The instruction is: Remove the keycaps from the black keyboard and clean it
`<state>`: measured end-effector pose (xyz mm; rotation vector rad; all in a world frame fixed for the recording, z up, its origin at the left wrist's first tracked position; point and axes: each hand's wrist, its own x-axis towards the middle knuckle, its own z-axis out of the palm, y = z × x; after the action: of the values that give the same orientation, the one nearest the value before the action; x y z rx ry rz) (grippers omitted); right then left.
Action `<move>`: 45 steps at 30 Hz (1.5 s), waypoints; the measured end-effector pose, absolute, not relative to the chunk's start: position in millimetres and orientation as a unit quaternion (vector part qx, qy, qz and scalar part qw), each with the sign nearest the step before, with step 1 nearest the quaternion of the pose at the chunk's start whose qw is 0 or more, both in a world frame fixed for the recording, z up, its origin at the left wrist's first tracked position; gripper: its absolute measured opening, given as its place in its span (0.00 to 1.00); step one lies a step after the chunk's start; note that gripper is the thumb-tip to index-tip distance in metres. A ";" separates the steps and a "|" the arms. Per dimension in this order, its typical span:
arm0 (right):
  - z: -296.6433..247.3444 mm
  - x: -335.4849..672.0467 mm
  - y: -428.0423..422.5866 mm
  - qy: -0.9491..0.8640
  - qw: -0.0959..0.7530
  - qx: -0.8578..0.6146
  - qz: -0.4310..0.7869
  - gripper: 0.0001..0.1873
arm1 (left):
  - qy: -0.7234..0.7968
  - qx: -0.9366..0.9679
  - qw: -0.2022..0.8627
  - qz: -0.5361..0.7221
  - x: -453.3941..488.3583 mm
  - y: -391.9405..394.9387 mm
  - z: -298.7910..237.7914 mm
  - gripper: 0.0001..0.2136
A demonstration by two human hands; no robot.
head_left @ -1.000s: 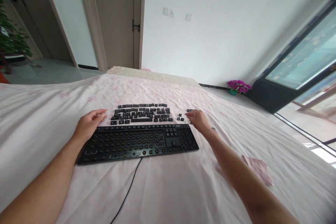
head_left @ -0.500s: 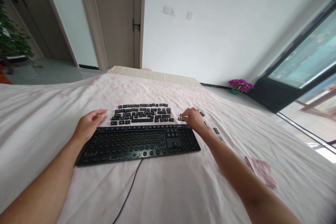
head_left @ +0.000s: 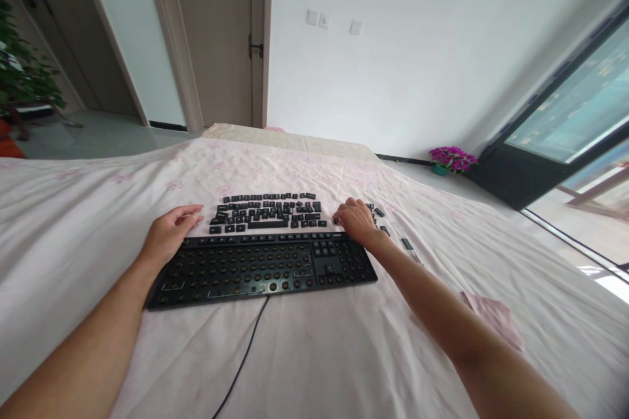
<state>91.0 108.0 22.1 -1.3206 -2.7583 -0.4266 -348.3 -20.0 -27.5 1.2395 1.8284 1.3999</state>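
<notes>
A black keyboard (head_left: 248, 265) lies on the cloth, most of its key positions bare and a few caps still fitted along the top row and the navigation block. Behind it, many loose black keycaps (head_left: 268, 224) are laid out in rows like a key layout. My right hand (head_left: 354, 219) is over the keyboard's back right corner, fingertips pinched at a small black keycap (head_left: 336, 220); the palm hides other caps. Beside the keyboard's back left corner, my left hand (head_left: 171, 230) rests with fingers stretched out and nothing in them.
More loose keycaps (head_left: 379, 212) lie right of my right hand, with a slim metal tool (head_left: 417, 257) near another cap (head_left: 407, 244). A pink cloth (head_left: 494, 319) lies farther right. The keyboard cable (head_left: 240, 366) runs toward me over the patterned bedspread (head_left: 314, 353).
My right hand has shifted slightly left and its fingers have closed down at a small keycap. My left hand stays where it was beside the keyboard.
</notes>
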 end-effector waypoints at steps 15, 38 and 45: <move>30.5 80.3 80.1 -0.647 0.347 -0.528 0.427 0.16 | 0.669 0.463 0.261 0.520 -352.1 -16.1 -33.6 0.23; 53.1 52.1 -1.0 -0.383 0.392 -0.374 0.748 0.17 | 0.671 0.459 0.264 0.519 -349.4 -16.7 -31.3 0.23; 50.5 56.1 -8.8 -0.489 0.402 -0.430 0.643 0.15 | 0.675 0.464 0.260 0.511 -354.5 -16.5 -36.3 0.24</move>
<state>56.1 -8.8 50.5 -1.0862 -1.2361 1.6260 -354.5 -16.5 -36.3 1.2572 1.8279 1.3852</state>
